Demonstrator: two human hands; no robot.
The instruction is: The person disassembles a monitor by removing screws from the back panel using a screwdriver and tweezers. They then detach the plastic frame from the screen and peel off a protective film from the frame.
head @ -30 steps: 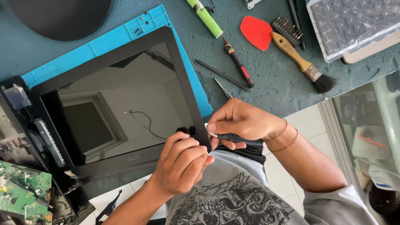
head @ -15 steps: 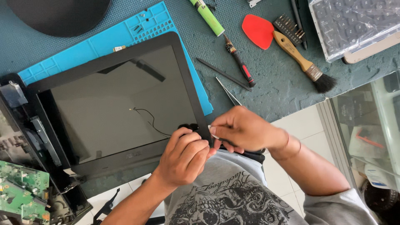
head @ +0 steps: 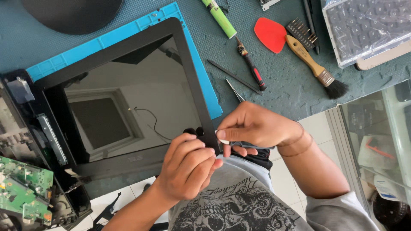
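A laptop screen panel (head: 128, 98) with a black bezel (head: 188, 64) lies on a blue mat (head: 128, 32), and its glass reflects a room. My left hand (head: 188, 167) grips the bezel's near right corner, fingers curled over the edge. Just to the right, my right hand (head: 257, 126) pinches a small white plastic pick (head: 222, 137) whose tip touches the same corner. The two hands almost touch.
A green-handled tool (head: 219, 17), a red-and-black screwdriver (head: 252, 68), a thin black spudger (head: 233, 77), tweezers (head: 234, 90), a red pick (head: 269, 34), a bit set (head: 302, 32) and a brush (head: 314, 66) lie on the teal mat. A keyboard (head: 364, 25) sits far right, a green circuit board (head: 23, 188) at the left.
Both hands have stayed at the bezel's near right corner. The reflection in the glass has shifted, so the panel or my view has tilted slightly.
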